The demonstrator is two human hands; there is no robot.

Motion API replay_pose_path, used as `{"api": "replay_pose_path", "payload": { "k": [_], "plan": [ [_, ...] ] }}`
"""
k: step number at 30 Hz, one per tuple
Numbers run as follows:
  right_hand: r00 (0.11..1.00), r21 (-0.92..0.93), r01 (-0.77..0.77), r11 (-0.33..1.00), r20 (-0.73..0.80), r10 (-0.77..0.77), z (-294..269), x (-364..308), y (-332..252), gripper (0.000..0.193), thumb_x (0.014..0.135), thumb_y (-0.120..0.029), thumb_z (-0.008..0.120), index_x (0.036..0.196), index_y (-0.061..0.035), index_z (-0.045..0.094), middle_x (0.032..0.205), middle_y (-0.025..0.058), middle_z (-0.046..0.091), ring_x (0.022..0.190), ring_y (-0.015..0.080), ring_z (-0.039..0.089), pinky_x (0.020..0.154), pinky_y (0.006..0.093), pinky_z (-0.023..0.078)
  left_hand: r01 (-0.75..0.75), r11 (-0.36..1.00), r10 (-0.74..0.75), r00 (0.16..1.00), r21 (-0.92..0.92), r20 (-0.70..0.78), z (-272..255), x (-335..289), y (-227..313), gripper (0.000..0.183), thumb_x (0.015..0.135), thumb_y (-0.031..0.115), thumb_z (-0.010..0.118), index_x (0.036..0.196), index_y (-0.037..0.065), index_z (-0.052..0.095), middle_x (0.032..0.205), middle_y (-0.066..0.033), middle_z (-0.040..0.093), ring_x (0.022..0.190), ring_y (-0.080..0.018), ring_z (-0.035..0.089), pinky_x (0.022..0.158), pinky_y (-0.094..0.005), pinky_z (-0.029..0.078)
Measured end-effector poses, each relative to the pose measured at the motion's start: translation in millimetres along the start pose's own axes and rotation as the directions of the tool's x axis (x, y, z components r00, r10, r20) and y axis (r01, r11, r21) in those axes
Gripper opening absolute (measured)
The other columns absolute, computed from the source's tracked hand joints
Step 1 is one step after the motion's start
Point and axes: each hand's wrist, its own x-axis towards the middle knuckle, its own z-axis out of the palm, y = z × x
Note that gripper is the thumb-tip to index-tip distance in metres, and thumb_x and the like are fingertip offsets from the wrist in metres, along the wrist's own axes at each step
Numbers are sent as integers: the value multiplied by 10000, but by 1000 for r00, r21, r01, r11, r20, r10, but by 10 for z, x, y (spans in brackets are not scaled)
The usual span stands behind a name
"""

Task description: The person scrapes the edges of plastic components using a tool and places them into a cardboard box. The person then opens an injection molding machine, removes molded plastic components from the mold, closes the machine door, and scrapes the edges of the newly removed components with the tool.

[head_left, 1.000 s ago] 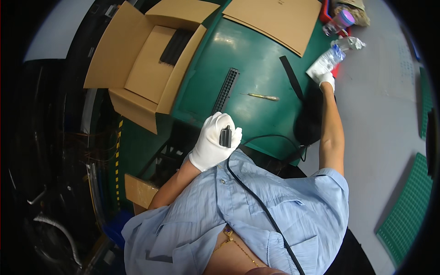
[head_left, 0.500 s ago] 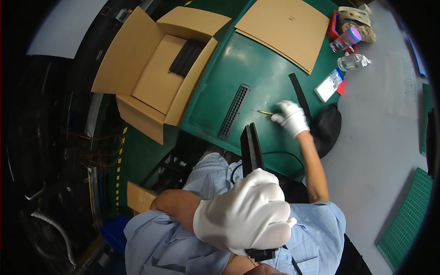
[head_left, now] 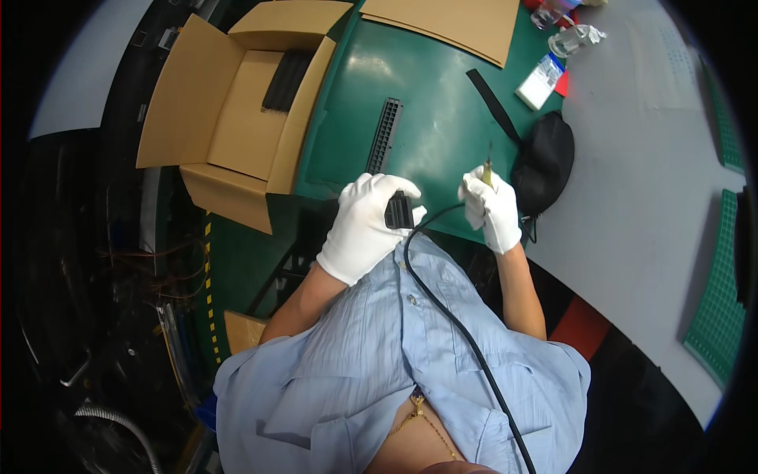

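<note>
My left hand [head_left: 359, 229], in a white glove, is closed round a black grooved bar [head_left: 399, 212], now seen nearly end-on near the table's front edge. To its right my gloved right hand [head_left: 493, 212] grips a slim pointed tool [head_left: 487, 172] with a yellow-green handle, its thin tip up and away from me. The two hands are apart, and the tip is clear of the bar. Beyond my left hand a black strip with rows of square openings [head_left: 384, 136] lies on the green table mat [head_left: 434, 110].
An open cardboard box [head_left: 245, 118] with black pieces inside stands at the left. Flat cardboard sheets [head_left: 450, 24] lie at the far side. On the right are a black pouch [head_left: 545, 162], a black strap [head_left: 491, 103] and a white-and-blue packet [head_left: 540, 82]. A black cable [head_left: 466, 332] crosses before my body.
My left hand has gone forward and down to the table edge with the bar, which has turned end-on. My right hand has picked up the pointed tool and drawn nearer. The view has shifted.
</note>
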Motion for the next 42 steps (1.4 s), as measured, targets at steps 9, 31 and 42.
{"api": "replay_pose_path", "payload": {
  "k": [9, 31, 42],
  "plan": [
    [965, -469, 250, 847, 198, -175, 612, -676, -287, 419, 859, -402, 810, 1000, -13, 745, 735, 81, 698, 644, 122, 684, 655, 279, 546, -141, 986, 124, 974, 83, 189, 67, -135, 39, 667, 755, 101, 777, 1405, 165, 645, 1062, -83, 608, 923, -290, 633, 837, -379, 512],
    [579, -492, 798, 347, 469, -667, 583, -828, 77, 210, 924, -231, 708, 1109, -132, 710, 945, 90, 679, 780, 285, 685, 676, 376, 550, 464, -99, -489, 748, -880, 449, -54, -187, 0, 395, 1045, 218, 578, 1359, -20, 549, 755, -12, 553, 579, -138, 538, 581, -304, 463],
    [477, -651, 748, 128, 394, -786, 744, -815, 142, 138, 830, -226, 792, 899, -142, 706, 825, 7, 674, 719, 225, 672, 600, 346, 518, 564, 207, -552, 742, -799, 381, 8, -341, 17, 569, 1076, 501, 504, 1189, -50, 589, 578, 18, 441, 426, -79, 448, 402, -254, 390]
  ]
}}
